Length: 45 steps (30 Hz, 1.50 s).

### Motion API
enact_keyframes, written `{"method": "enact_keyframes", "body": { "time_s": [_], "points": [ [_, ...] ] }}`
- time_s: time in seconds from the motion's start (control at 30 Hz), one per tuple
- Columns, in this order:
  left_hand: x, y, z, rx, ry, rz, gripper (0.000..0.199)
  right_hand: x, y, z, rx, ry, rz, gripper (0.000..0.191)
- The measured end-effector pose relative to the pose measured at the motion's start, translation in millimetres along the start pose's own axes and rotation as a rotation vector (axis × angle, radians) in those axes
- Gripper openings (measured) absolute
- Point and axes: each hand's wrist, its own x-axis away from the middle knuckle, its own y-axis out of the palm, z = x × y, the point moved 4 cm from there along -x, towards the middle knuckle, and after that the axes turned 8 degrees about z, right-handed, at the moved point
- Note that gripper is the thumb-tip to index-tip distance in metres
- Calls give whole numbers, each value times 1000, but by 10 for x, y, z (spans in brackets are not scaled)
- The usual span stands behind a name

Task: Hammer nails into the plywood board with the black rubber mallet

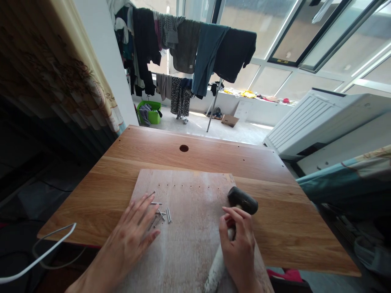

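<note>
Lying loose, nails (169, 215); in green basket (156, 118), grey cloth (144, 114)

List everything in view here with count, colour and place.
Table: one, brown, centre
Board: one, greyish, on table
Nails: several, silvery, board's left
Mallet: one, black and whitish, board's right
Cable: at least one, white, left foreground
Clothes: many, mostly dark, hanging beyond table
Basket: one, green, below clothes
Cardboard box: one, brown, right of basket
Curtains: two, tan left, teal right
Window panes: several, pale, background
Ribbed unit: one, white, right
Left grip: one, bare hand, over nails
Right grip: one, bare hand, at mallet
</note>
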Motion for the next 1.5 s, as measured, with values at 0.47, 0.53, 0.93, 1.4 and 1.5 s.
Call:
{"method": "enact_keyframes", "body": {
  "time_s": [0.47,0.53,0.93,1.4,1.5],
  "points": [
    [146,-81,99,89,45,-9,35,-20,7,-23,12,-33,3,17],
    [137,-66,130,60,91,4,40,-27,4,-34,7,-41,8,17],
    [64,-80,295,65,154,-13,33,-11,4,-21,7,-24,-1,17],
    [95,-19,130,-74,110,67,47,-2,2,-6,4,-20,-7,16],
    [91,-36,97,-106,87,59,49,-5,-1,-12,-8,-19,-7,16]
  ]
}}
